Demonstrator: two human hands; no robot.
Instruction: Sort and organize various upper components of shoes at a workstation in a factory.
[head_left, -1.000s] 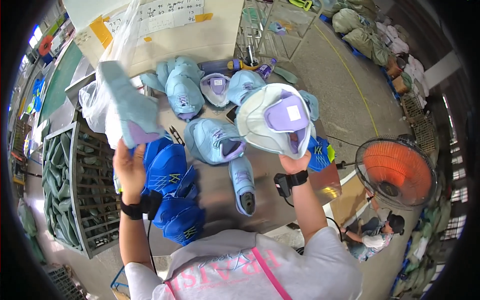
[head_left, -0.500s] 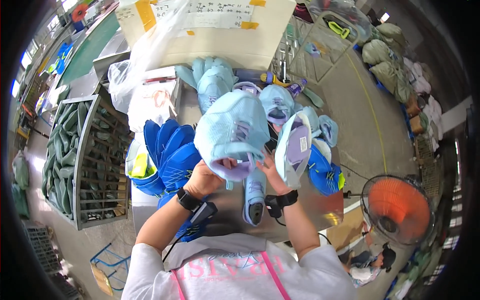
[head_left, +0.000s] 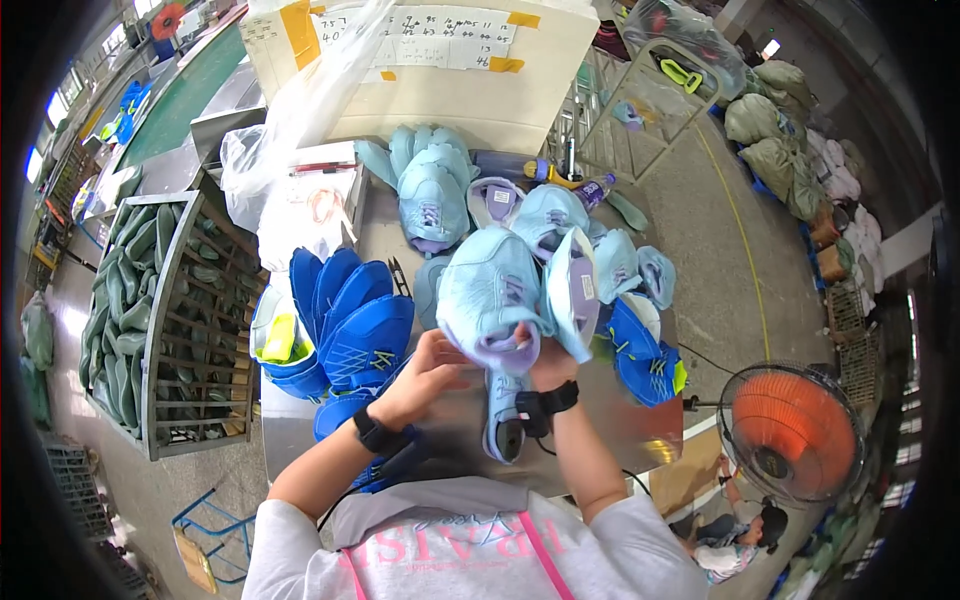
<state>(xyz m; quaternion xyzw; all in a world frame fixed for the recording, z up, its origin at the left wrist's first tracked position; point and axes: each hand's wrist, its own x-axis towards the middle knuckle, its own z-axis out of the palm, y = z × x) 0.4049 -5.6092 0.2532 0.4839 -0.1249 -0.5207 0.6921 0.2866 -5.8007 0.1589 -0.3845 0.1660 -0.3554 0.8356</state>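
A light-blue shoe upper (head_left: 488, 285) with lilac lining is held over the metal table, its collar turned toward me. My right hand (head_left: 552, 366) grips the collar edge, the thumb inside the opening. At the collar's left side, my left hand (head_left: 425, 380) has its fingers apart; whether the fingertips touch the upper I cannot tell. Just right of the held piece stands another light-blue upper (head_left: 573, 295) with a white label inside. Below, partly hidden by the held upper, lies a narrow light-blue shoe piece (head_left: 505, 410) with a dark end.
Blue uppers (head_left: 365, 330) fan out at the left, with more blue ones (head_left: 645, 350) at the right. Further light-blue uppers (head_left: 435, 195) lie behind. A metal rack of green shoe lasts (head_left: 130, 300) stands left, an orange fan (head_left: 790, 430) right. A white box (head_left: 430, 90) rises behind.
The held upper has moved right and slightly lower, turning a little. My left hand has come out of the collar and its fingers have spread. My right hand has closed on the collar.
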